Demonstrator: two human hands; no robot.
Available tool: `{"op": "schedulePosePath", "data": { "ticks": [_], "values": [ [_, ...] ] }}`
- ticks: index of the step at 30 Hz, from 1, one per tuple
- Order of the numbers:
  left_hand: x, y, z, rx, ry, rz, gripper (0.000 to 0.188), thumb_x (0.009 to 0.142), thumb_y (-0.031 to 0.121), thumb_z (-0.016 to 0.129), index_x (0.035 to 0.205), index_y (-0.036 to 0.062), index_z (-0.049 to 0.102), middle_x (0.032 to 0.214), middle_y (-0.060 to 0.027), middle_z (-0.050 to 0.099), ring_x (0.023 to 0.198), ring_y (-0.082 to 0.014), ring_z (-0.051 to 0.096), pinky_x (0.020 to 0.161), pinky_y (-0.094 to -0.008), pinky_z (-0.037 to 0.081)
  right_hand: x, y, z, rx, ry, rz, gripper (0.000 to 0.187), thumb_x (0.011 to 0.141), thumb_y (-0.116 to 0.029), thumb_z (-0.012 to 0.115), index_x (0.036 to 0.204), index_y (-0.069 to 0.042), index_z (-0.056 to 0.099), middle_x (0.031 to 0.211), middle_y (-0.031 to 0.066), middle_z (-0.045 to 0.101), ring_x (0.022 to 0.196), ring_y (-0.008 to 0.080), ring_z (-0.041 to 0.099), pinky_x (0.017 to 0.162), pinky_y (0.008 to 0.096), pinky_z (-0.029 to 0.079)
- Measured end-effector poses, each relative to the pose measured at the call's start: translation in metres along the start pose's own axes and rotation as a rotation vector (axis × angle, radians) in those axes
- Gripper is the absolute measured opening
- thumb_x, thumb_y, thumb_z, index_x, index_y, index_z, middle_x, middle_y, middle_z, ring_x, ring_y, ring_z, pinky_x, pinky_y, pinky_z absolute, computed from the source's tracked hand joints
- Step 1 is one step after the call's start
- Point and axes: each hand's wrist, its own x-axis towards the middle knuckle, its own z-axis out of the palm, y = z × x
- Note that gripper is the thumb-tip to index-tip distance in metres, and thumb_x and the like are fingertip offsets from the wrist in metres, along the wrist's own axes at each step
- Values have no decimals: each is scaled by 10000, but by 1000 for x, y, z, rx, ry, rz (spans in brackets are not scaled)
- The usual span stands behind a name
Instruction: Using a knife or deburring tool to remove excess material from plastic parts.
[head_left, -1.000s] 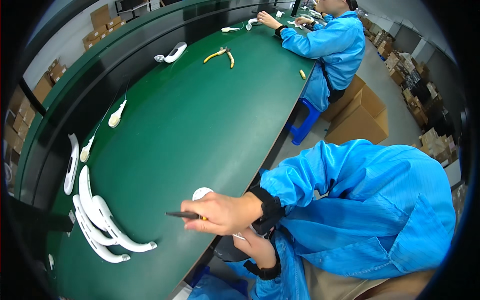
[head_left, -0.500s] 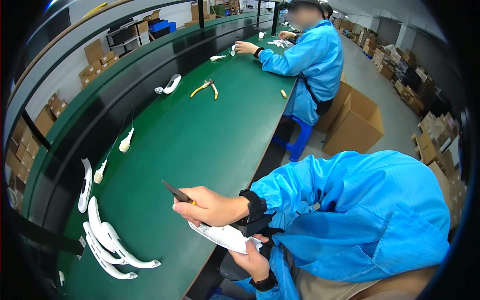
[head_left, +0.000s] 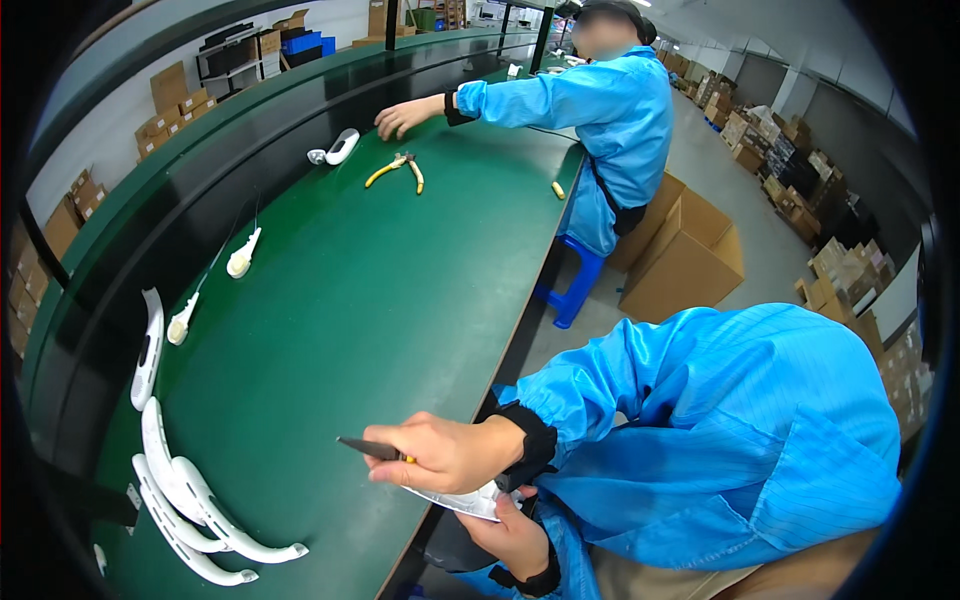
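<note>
My right hand (head_left: 445, 455) is closed around pliers (head_left: 370, 448) with a dark pointed nose and a bit of yellow at the grip. Their tip points left over the table edge. Just below, my left hand (head_left: 512, 545) grips a white curved plastic shell (head_left: 462, 503), partly hidden behind the right hand. More white curved shells (head_left: 215, 510) lie overlapped at the near left of the green table (head_left: 330, 330). Beyond them rest a long white shell (head_left: 148, 350) and two small white pieces with thin wires, one nearer (head_left: 184, 320) and one farther (head_left: 242, 255).
A co-worker's hand (head_left: 408, 118) reaches over the table near yellow-handled pliers (head_left: 395, 172) and a white looped part (head_left: 340, 148). A small yellow object (head_left: 558, 190) lies by the edge. On the floor stand a blue stool (head_left: 572, 280) and an open carton (head_left: 685, 255).
My right hand has moved lower with the pliers, whose nose now lies flatter. More of the shell is covered. The co-worker's arm has stretched left across the table. The view has shifted slightly.
</note>
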Motion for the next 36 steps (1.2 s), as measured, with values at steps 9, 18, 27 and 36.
{"op": "schedulePosePath", "data": {
  "ticks": [9,18,27,36],
  "values": [
    [6,-7,-18,-65,-221,100,526,902,55,475,1361,-71,252,970,-220,622,724,-265,665,715,-355,550,28,10,1,79,-8,292,296,992,-255,494,864,12,483,566,105,532,468,207,541,476,344,446],
    [18,-9,-20,146,27,96,315,973,151,463,1148,-109,434,719,-173,606,555,-213,606,538,-297,480,27,-1,-10,233,34,83,284,1000,-256,480,832,-27,469,627,22,525,538,96,533,502,275,439],
    [34,0,-6,152,94,153,296,980,190,474,1053,-94,512,716,-126,612,567,-171,571,529,-272,437,3,3,-3,105,-65,40,267,1001,-253,506,892,-10,500,607,56,531,538,145,525,508,312,428],
    [34,-7,-10,239,107,178,299,983,210,473,999,-82,538,711,-104,603,576,-163,562,536,-272,420,-3,-2,-6,18,-116,21,237,1000,-240,496,959,-6,498,650,128,548,538,262,563,512,345,454]
  ]
}}
